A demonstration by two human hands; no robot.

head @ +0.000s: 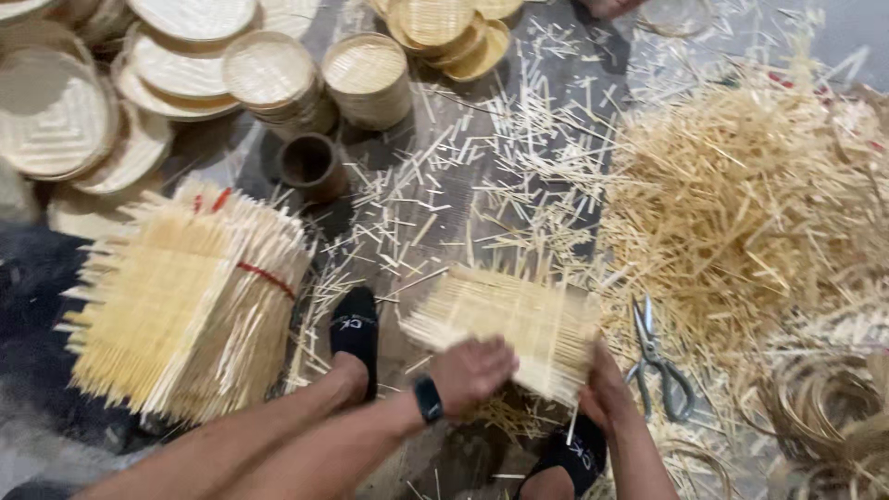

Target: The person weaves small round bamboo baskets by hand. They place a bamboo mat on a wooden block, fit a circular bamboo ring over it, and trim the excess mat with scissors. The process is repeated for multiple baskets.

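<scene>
With our left hand (pixel 470 370) curled on the woven bamboo mat (pixel 505 326) and right hand (pixel 607 389) clasping its edge, just left of the scissors (pixel 659 359), we should probably grip evenly.

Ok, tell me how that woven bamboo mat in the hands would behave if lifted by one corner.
The woven mat is thin, so probably light and a bit springy. Loose strip ends stick out, so edges may fray or shed. Both the left hand and right hand support it, suggesting it flexes.
</scene>
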